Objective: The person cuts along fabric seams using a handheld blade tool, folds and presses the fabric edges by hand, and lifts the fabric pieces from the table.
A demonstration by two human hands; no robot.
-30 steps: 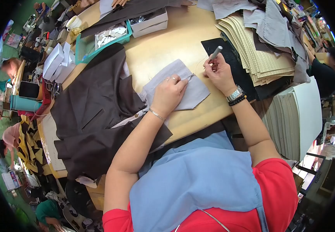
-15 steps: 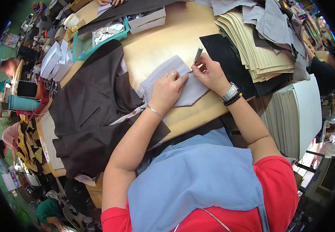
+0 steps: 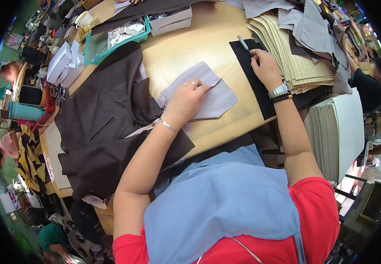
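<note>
My left hand (image 3: 186,101) rests on a light grey fabric piece (image 3: 219,101), its fingers curled at a raised fold or seam. The piece lies on the wooden tabletop, and a loose thread shows beside it. Over the black sheet (image 3: 254,83), my right hand (image 3: 266,68) has its fingers bent in at the lower end of a silver-grey pen (image 3: 242,42). The pen's tip is hidden at the fingertips. Left of my left hand, a dark brown garment (image 3: 98,114) with a slit lies spread, meeting the grey piece.
A stack of cream textured sheets (image 3: 287,61) stands at the right, with grey cloth (image 3: 311,31) over it. A teal basket (image 3: 94,48) of white pieces and white boxes (image 3: 65,64) line the far left. A thick paper stack (image 3: 324,136) stands beside my right arm. Other people work around.
My right hand has moved right and away from me with the pen, off the grey fabric and over the black sheet. My left hand stays on the fabric, its fingers more curled.
</note>
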